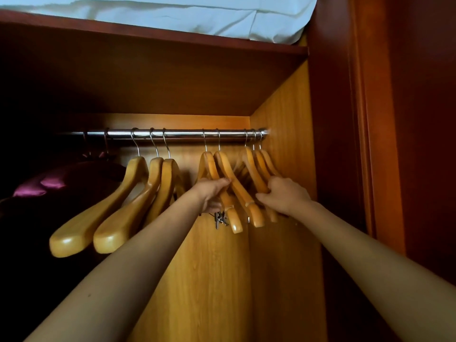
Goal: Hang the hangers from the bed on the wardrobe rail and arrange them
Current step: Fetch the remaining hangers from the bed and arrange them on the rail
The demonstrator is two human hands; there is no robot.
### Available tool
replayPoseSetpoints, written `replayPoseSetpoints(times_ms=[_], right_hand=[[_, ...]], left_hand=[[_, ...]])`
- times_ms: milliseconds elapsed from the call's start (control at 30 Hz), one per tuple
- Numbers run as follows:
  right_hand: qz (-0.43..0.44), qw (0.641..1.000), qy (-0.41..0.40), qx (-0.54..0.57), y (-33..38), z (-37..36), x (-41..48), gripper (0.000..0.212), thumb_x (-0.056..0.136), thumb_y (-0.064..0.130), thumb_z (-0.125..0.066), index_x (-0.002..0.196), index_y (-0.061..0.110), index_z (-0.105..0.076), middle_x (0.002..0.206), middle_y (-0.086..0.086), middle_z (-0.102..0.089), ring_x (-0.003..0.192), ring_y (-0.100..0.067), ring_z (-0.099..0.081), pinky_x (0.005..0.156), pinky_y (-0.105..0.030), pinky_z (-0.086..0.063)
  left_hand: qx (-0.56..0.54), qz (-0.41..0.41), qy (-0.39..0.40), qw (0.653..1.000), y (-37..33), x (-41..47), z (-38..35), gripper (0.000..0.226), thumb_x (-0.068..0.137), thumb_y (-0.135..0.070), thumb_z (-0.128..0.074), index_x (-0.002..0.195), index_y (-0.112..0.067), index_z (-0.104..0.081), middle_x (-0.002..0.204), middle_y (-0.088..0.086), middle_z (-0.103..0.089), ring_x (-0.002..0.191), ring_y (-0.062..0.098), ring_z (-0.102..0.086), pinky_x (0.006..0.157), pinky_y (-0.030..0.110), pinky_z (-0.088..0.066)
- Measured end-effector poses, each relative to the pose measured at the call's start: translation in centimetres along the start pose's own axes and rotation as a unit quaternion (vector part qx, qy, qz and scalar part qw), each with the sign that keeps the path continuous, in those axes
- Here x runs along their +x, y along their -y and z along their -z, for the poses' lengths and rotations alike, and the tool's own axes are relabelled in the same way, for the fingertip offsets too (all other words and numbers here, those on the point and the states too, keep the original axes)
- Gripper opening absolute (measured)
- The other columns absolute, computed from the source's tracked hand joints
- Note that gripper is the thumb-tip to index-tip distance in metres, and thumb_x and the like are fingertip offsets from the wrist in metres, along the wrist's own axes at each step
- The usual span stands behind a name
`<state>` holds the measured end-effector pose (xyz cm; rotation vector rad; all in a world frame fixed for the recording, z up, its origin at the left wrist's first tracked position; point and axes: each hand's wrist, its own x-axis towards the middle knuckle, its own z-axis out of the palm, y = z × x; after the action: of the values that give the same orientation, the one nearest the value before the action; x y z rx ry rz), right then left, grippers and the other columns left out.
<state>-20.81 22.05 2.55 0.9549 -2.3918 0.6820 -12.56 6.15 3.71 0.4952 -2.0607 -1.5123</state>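
A chrome wardrobe rail runs across the wardrobe with several wooden hangers on it. Three broad wooden hangers hang left of centre. Two slimmer hangers with metal clips hang in the middle, and my left hand grips them at their lower arms. Three more slim hangers are bunched at the rail's right end. My right hand holds the lower arms of that bunch, fingers curled round them.
The wardrobe's right side wall stands just beside the right bunch. A shelf closes the space above the rail, with white bedding on top. A dark purple garment hangs at the far left.
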Motion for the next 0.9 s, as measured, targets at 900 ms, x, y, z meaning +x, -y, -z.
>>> replayPoseSetpoints(times_ms=[900], right_hand=[[-0.031, 0.999, -0.021, 0.001, 2.6, 0.0, 2.5, 0.032, 0.09, 0.038, -0.054, 0.066, 0.018, -0.051, 0.067, 0.001, -0.054, 0.061, -0.014, -0.053, 0.052, -0.025, -0.041]], left_hand=[[-0.151, 0.0, -0.03, 0.988, 0.4, 0.0, -0.8, 0.05, 0.085, -0.013, -0.065, 0.129, 0.003, -0.048, 0.116, 0.023, -0.065, 0.077, 0.028, -0.064, 0.08, 0.047, -0.056]])
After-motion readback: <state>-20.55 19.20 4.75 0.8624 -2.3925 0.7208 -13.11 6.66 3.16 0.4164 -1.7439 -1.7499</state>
